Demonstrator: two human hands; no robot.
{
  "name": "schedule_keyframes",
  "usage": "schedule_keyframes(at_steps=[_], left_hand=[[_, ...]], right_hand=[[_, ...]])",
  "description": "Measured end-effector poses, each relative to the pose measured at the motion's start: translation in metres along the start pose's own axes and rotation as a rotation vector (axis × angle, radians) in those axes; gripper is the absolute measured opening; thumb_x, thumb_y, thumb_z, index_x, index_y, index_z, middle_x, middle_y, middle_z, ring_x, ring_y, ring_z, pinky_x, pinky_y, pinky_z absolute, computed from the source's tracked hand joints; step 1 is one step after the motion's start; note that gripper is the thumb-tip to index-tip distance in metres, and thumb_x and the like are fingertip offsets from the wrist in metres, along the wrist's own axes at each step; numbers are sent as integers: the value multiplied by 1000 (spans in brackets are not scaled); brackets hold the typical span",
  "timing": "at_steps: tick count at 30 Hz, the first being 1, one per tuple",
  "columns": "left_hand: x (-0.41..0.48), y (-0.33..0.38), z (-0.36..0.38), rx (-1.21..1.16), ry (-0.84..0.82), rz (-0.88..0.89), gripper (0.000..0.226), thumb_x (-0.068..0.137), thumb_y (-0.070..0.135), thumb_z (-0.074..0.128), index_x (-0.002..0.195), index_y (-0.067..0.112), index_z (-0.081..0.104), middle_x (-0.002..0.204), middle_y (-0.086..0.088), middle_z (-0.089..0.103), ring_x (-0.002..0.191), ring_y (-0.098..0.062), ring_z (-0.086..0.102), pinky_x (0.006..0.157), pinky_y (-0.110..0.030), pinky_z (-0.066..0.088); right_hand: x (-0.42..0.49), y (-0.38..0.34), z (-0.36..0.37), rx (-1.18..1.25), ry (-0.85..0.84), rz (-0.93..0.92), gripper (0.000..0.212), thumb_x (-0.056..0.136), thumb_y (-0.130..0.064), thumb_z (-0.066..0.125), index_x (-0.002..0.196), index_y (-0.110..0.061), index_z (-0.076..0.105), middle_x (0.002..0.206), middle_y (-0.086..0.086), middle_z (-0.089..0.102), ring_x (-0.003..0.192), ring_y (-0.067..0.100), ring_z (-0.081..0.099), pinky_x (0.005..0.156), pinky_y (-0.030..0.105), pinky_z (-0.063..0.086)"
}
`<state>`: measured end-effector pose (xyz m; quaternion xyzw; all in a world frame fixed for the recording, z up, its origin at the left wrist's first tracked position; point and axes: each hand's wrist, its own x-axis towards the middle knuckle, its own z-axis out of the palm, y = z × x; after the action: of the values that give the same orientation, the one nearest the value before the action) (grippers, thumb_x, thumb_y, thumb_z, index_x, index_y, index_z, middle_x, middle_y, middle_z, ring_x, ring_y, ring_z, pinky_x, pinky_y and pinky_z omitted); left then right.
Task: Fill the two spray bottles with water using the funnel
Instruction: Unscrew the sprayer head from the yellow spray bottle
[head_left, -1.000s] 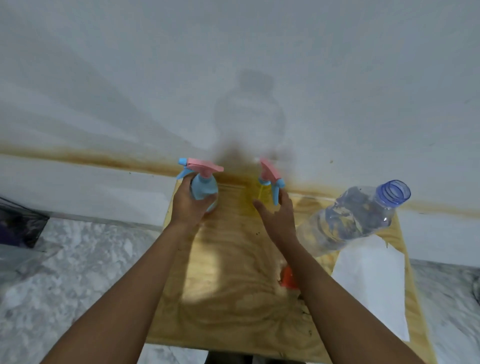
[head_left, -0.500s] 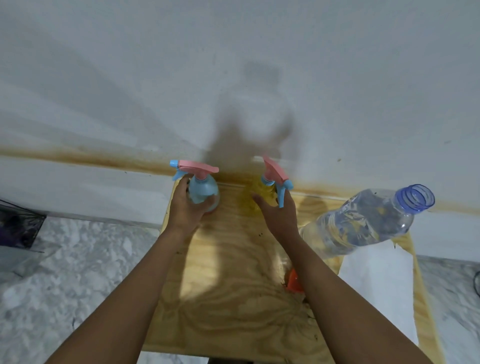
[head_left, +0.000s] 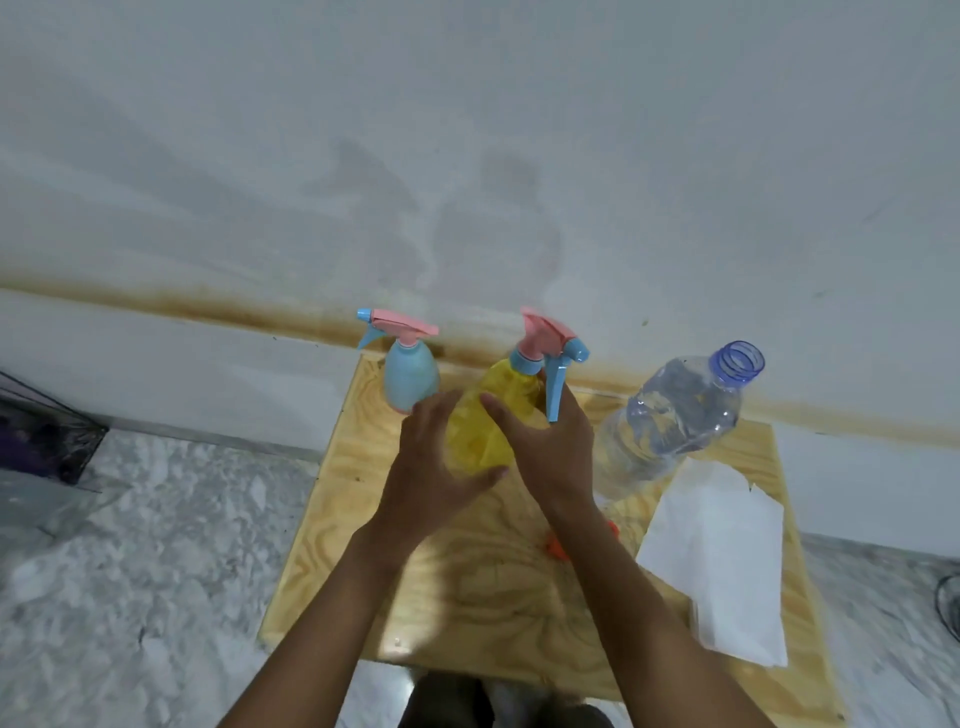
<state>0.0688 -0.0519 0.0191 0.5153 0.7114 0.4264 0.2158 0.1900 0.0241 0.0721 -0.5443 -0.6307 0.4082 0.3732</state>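
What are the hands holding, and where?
The yellow spray bottle, by its body: the left hand wraps its left side, the right hand its right.

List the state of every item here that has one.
blue spray bottle, upright, trigger head on, untouched
yellow spray bottle, trigger head on, held between left hand and right hand
water bottle, uncapped, holds water
funnel, on table, mostly hidden from view
paper towel, flat on table

— Found any words or numbers to read?
— None. Looked over the blue spray bottle (head_left: 410, 382), the yellow spray bottle (head_left: 501, 387), the water bottle (head_left: 675, 410) and the white paper (head_left: 722, 561). Saw no words, no numbers, no signs.
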Motion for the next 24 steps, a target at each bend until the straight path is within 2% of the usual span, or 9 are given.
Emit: schedule_keyframes(at_steps=[4, 6, 8, 10, 13, 15, 17, 20, 24], left_hand=[[-6, 30, -1, -50, 54, 37, 93, 64, 57, 73, 143, 18, 44, 136, 3, 54, 126, -19, 51, 97, -30, 45], [-9, 41, -4, -116, 73, 21, 90, 63, 44, 84, 141, 22, 46, 132, 1, 58, 121, -17, 56, 95, -32, 50], [-11, 48, -9, -180, 73, 27, 83, 62, 28, 91, 134, 31, 48, 124, 5, 62, 113, -10, 60, 91, -28, 52], [-14, 55, -15, -242, 59, 14, 78, 64, 25, 92, 129, 33, 50, 117, 12, 64, 107, -4, 62, 85, -22, 53], [-19, 63, -25, -381, -35, -104, 71, 67, 17, 91, 126, 29, 55, 109, 14, 67, 102, 2, 62, 80, -20, 52], [-22, 65, -31, -409, -106, -112, 69, 68, 19, 90, 127, 25, 57, 111, 11, 69, 107, -5, 63, 81, -22, 54], [-26, 72, -34, -402, -136, -93, 73, 64, 31, 89, 129, 26, 56, 119, 11, 64, 114, -5, 60, 85, -20, 51], [-33, 87, -36, -337, -88, -73, 79, 55, 53, 82, 126, 46, 48, 128, 15, 49, 115, 8, 51, 92, -15, 46], [-37, 103, -28, -308, 23, -47, 81, 64, 38, 89, 133, 44, 46, 127, 22, 55, 115, 2, 55, 92, -16, 45]], right_hand=[[-20, -17, -14, 86, -40, -46, 38, 74, -48, 82, 103, -28, 68, 91, -11, 73, 86, 3, 69, 79, 36, 59], [-28, -23, -20, 94, -46, -57, 39, 74, -48, 81, 104, -28, 66, 91, -11, 73, 84, 3, 69, 78, 36, 59], [-32, -25, -23, 75, -75, -61, 49, 71, -57, 79, 108, -30, 63, 96, -11, 72, 89, 4, 68, 82, 37, 58], [-34, -25, -30, 67, -130, -71, 61, 69, -62, 76, 118, -29, 60, 110, -11, 69, 102, 3, 65, 89, 32, 55], [-34, -29, -47, 146, -266, -94, 50, 81, -40, 77, 125, -28, 56, 124, -9, 64, 115, 0, 59, 98, 29, 50], [-34, -31, -57, 240, -373, -118, 48, 87, -25, 74, 131, -19, 56, 123, -5, 67, 116, 7, 62, 102, 38, 50], [-34, -34, -64, 281, -408, -143, 51, 86, -23, 73, 132, -14, 55, 120, 0, 69, 114, 13, 65, 102, 43, 50], [-38, -38, -66, 244, -320, -151, 48, 82, -30, 78, 125, -27, 58, 116, -5, 70, 111, 10, 65, 100, 43, 51], [-46, -46, -66, 195, -213, -112, 53, 78, -44, 79, 125, -33, 58, 113, -16, 69, 108, 1, 62, 97, 36, 53]])
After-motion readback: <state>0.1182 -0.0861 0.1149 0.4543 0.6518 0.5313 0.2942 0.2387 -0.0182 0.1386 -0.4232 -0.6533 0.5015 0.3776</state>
